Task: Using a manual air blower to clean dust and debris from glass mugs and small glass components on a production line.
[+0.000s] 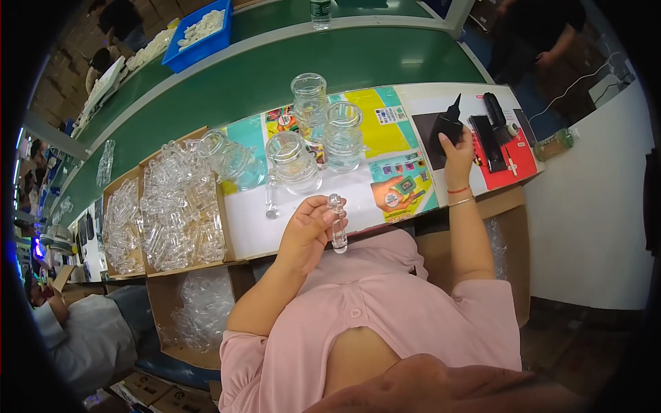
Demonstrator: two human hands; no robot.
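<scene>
My left hand [308, 234] is closed on a slim clear tube-shaped piece [339, 230], held upright by the table's front edge. On the right, my right hand [458, 158] grips a black squeeze bottle [449, 126] whose pointed nozzle tilts up. Beyond my left hand, three clear ringed jar-like pieces stand together: a near one [295, 168], a right one [343, 141] and a far one [309, 103]. Another clear jar-like piece [237, 165] leans over at their left. A second slim clear piece [270, 199] lies beside the near jar.
Cardboard trays [227, 230] of clear tubes fill the left. Below them, a carton [162, 303] holds clear plastic. Dark tools [489, 141] lie right of my right hand, near a green-capped bottle [555, 144]. A blue bin [180, 58] of white parts stands on the green surface [406, 62].
</scene>
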